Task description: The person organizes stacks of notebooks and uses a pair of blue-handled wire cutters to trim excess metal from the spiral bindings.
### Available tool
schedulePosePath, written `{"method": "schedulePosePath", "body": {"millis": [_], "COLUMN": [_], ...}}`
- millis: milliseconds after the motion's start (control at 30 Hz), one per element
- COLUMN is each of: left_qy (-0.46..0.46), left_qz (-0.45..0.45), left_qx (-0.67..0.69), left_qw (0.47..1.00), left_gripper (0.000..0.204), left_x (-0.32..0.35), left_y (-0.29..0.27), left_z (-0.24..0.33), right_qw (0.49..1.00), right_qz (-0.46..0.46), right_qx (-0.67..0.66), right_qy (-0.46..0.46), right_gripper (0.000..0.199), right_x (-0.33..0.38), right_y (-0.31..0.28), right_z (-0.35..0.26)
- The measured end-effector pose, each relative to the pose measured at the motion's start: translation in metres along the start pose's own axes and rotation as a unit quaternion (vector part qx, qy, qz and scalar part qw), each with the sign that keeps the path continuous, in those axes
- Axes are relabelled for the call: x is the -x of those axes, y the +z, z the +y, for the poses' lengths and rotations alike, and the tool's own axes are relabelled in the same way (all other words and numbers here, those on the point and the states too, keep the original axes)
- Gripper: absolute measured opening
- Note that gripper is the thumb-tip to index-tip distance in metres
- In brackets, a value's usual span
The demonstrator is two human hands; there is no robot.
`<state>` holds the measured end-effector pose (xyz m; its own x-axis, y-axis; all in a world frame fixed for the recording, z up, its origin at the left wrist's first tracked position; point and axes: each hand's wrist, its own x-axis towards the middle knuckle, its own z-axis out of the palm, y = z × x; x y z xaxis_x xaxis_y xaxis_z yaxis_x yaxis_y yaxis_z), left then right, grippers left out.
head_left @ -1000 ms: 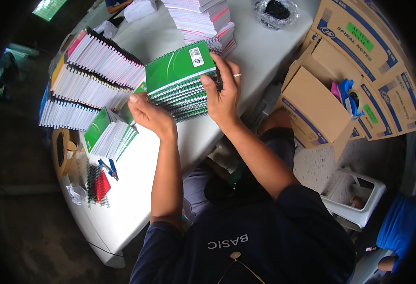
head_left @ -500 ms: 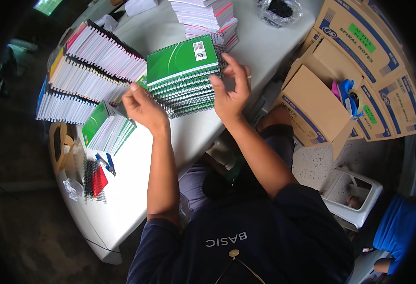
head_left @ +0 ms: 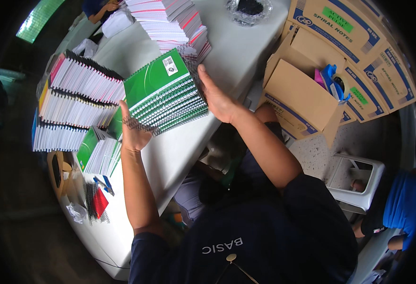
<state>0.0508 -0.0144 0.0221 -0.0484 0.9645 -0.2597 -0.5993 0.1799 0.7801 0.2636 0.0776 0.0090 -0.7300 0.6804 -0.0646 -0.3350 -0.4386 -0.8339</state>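
Observation:
A stack of green-covered spiral notebooks [head_left: 165,94] stands on the white table, its wire bindings facing me in tight rows. My left hand [head_left: 134,135] is pressed to the stack's left side, thumb up, its other fingers mostly hidden. Dark wire coils cross in front of that palm. On the opposite side, my right hand [head_left: 219,100] lies against the stack with the thumb raised along the upper edge. The stack is held between both hands. Close to my left hand, a smaller bundle of green notebooks [head_left: 101,154] rests on the table.
Rows of black-bound notebooks [head_left: 78,106] stand at left; white-paged stacks [head_left: 170,23] are behind. Blue-handled pliers [head_left: 105,185], and loose coils with a red piece [head_left: 98,202] lie near left. Cardboard boxes [head_left: 307,94] and a white stool [head_left: 359,182] are at right. Other people are partly visible.
Both hands have come in from raised, loosely curled positions to the sides of the notebook stack. The view has shifted, so the whole table appears turned and farther left.

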Motion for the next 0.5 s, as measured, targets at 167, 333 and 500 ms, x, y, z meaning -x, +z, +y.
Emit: {"method": "schedulePosePath", "body": {"millis": [167,333,500], "left_qy": [-0.009,0.017,-0.038], "left_qz": [0.009,-0.037,-0.042], "left_qx": [-0.022,-0.034,-0.072], "left_qw": [1.0,0.999,0.996], "left_gripper": [0.067,0.058,0.061], "left_x": [-0.009,-0.032,-0.055], "left_y": [-0.002,0.025,0.031], "left_z": [-0.004,-0.014,-0.001], "right_qw": [0.999,0.993,0.988], "right_qz": [0.011,0.089,0.124], "right_qx": [0.041,0.073,0.063], "right_qy": [0.015,-0.024,-0.07], "right_gripper": [0.078,0.085,0.082], "right_x": [0.005,0.031,0.03], "right_y": [0.002,0.006,-0.006], "right_z": [-0.002,-0.016,-0.001]}}
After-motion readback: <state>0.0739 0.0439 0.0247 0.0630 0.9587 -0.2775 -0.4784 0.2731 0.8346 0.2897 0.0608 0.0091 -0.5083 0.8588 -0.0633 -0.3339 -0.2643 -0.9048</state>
